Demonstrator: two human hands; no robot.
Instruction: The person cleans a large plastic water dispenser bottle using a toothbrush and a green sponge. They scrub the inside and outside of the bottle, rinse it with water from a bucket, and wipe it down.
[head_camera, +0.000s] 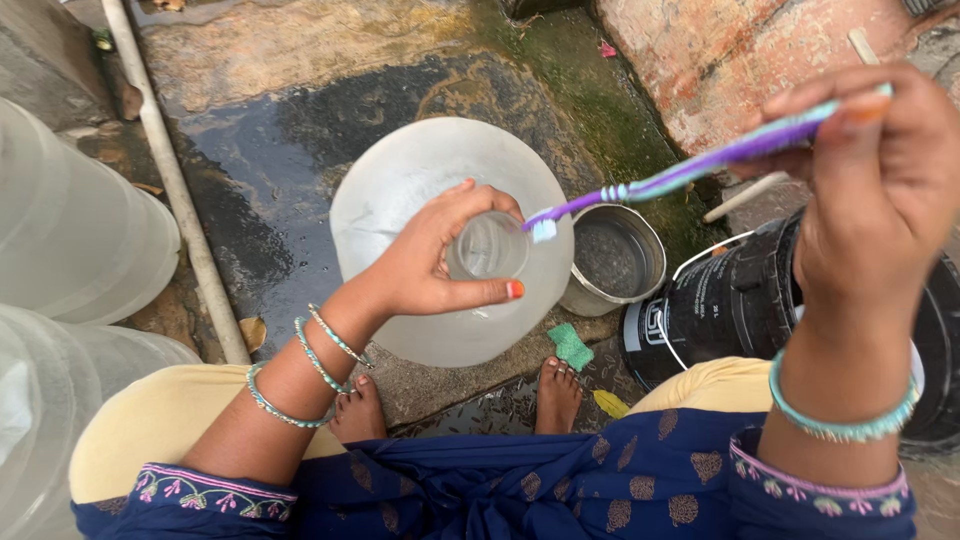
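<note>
Toothbrush at the neck of the big water jug

Your left hand (430, 265) has its fingers curled around the clear neck of the frosted round jug (400, 185), pinching it steady; your right hand (880, 190) holds the purple-and-teal toothbrush (690, 172) with fingers pressed tight round the handle, white bristles touching the neck's rim. I'd keep that neck grip firm and work the bristles in short strokes. Right of the jug: a dull steel pot (615, 258), then a black plastic bucket (740, 300); a green scrub pad (571, 345) just below it on wet, mossy stone
</note>
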